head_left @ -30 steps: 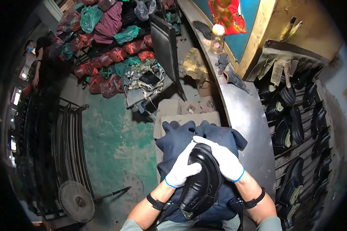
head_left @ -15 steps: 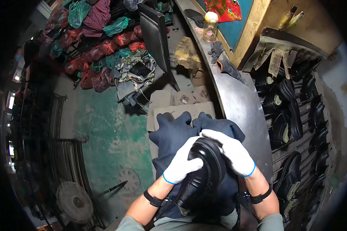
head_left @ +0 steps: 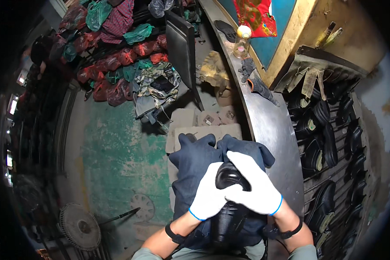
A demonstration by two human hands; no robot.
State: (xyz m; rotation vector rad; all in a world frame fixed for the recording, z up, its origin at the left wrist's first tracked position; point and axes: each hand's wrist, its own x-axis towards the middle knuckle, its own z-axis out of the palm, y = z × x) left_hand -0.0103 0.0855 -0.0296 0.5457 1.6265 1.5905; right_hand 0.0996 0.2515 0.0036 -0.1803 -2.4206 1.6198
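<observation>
A black leather shoe (head_left: 226,224) lies over my lap, its rounded, glossy toe pointing away from me. My left hand (head_left: 207,195), in a white knit glove with a blue cuff, wraps the shoe's left side. Gloved the same way, my right hand (head_left: 256,186) curves round the right side of the toe, its thumb laid across the upper. The two thumbs meet over the shoe just behind the toe. Dark blue cloth (head_left: 193,158) covers my knees beneath it. The gloves hide the sides of the shoe.
To my right runs a metal bench (head_left: 268,123) bearing a dark glove (head_left: 262,89), a clear jar (head_left: 242,43) and a shoe sole (head_left: 225,30). Beyond it, a rack holds several black shoes (head_left: 320,203). A fan (head_left: 80,227) stands at left; a black chair (head_left: 180,54) is ahead.
The shoe has turned more upright, its toe now pointing straight ahead. My right hand has slid inward over the upper, bringing its thumb to the left one. The view has shifted slightly.
</observation>
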